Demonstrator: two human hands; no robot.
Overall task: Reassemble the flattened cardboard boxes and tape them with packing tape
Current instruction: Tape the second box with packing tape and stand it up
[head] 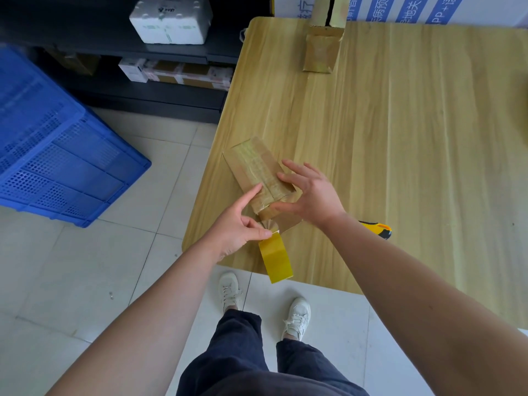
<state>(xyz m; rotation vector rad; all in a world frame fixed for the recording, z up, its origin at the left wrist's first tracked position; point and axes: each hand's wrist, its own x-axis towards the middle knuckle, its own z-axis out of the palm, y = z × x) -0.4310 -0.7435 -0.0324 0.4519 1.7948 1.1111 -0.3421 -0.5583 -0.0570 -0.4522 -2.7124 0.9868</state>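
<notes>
A small cardboard box (254, 164) lies near the left front corner of the wooden table (400, 138), its top covered with shiny tape. My left hand (240, 227) pinches the tape strip between thumb and fingers at the box's near end, forefinger stretched onto the box top. A yellow roll of packing tape (275, 260) hangs from that strip at the table's front edge. My right hand (311, 192) holds the near right end of the box, fingers spread over it.
A yellow and black utility knife (377, 227) lies on the table behind my right forearm. Another cardboard box (321, 48) stands at the table's far edge. A blue plastic crate (57, 150) sits on the floor at left, beside dark shelves with a foam box (171, 18).
</notes>
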